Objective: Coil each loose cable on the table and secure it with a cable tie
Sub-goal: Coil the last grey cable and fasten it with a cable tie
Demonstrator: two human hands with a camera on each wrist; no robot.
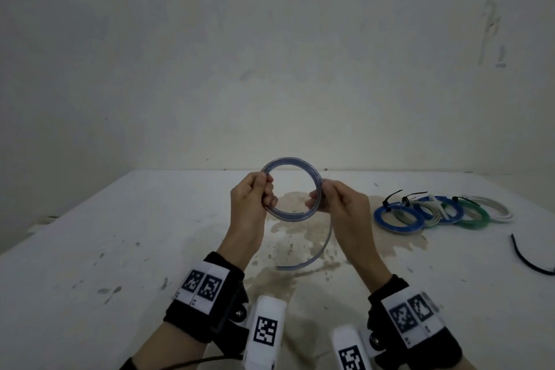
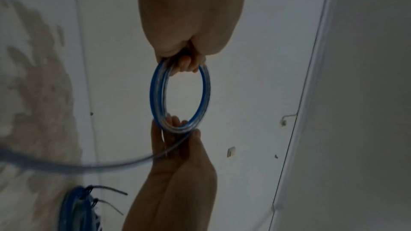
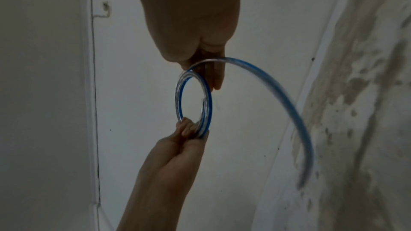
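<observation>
Above the table (image 1: 90, 249), the blue cable (image 1: 292, 189) coil is pinched by left hand (image 1: 250, 200) and right hand (image 1: 339, 204); its hanging tail should be wound in at matching diameter before tying.

Above the stained white table (image 1: 120, 234), the left hand (image 1: 250, 198) and right hand (image 1: 339, 204) grip opposite sides of a blue-striped cable coil (image 1: 292, 189); its loose tail (image 1: 312, 255) curves down. Tied coils (image 1: 441, 213) lie right.
</observation>
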